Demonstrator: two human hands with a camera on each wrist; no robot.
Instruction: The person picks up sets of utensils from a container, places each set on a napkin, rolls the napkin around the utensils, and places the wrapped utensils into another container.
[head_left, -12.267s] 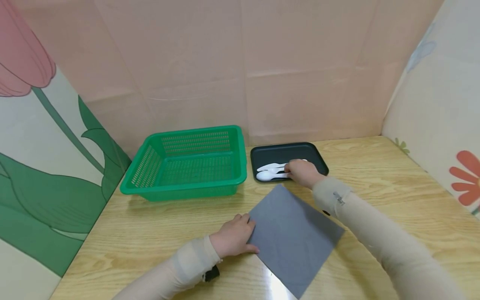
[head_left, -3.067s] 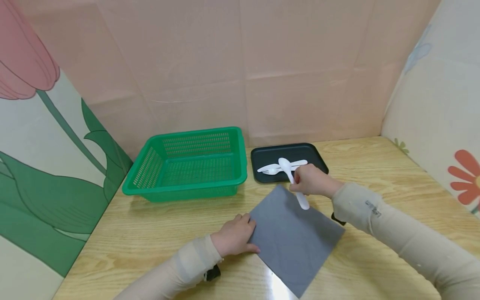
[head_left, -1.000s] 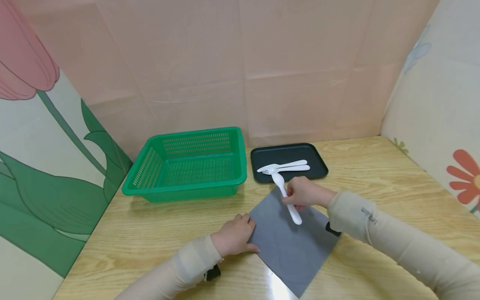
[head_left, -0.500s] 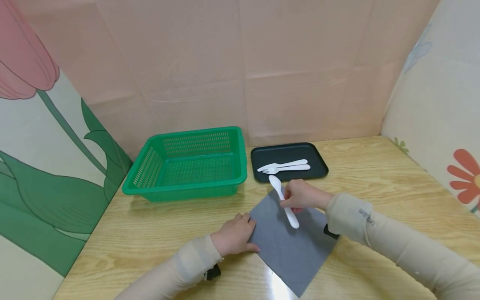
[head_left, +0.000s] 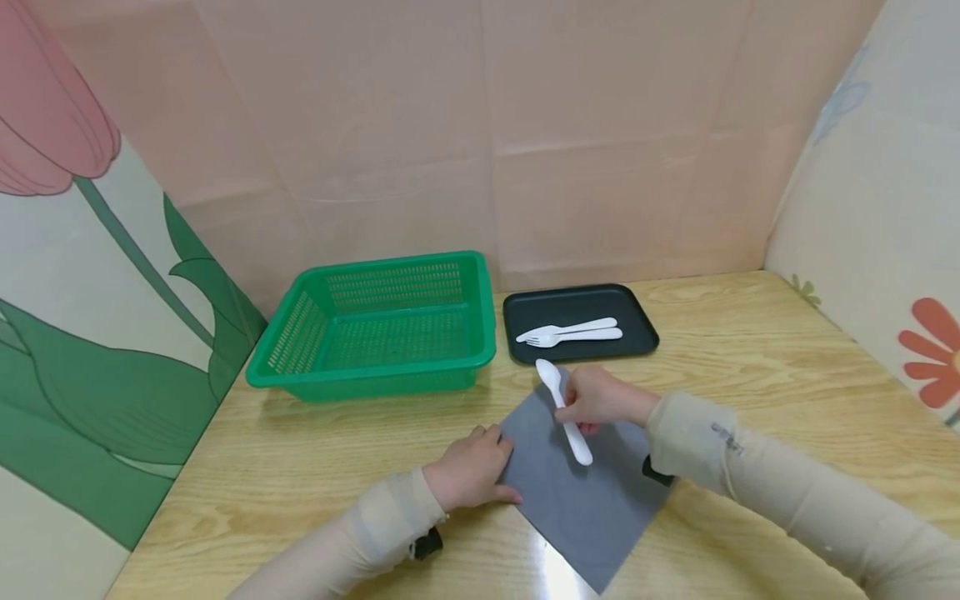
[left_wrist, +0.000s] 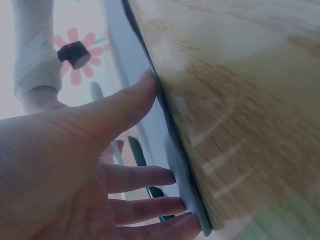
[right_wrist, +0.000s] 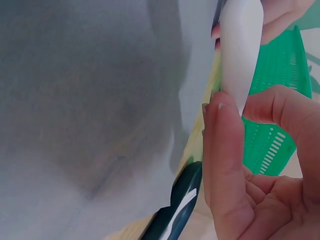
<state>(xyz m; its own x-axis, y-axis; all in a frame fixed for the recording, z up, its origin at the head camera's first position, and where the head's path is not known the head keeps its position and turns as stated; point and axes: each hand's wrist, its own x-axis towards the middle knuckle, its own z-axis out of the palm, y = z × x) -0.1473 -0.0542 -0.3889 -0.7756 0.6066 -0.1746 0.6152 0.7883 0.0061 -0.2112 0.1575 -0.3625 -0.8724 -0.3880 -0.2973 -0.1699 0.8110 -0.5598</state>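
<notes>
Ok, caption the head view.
Right hand holds a white plastic spoon over a square grey cloth; left hand touches its edge.

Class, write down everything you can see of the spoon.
The spoon is white, smooth and plastic-looking, with an oval bowl at one end and a long handle with a rounded tip. The right hand pinches it near the middle, holding it slanted, handle over the grey cloth, bowl towards the black tray.

A pinkish wall (head_left: 375, 150) backs the wood-grain table (head_left: 727, 342).

Glare on tabletop (head_left: 315, 450) — soft shadows
</notes>
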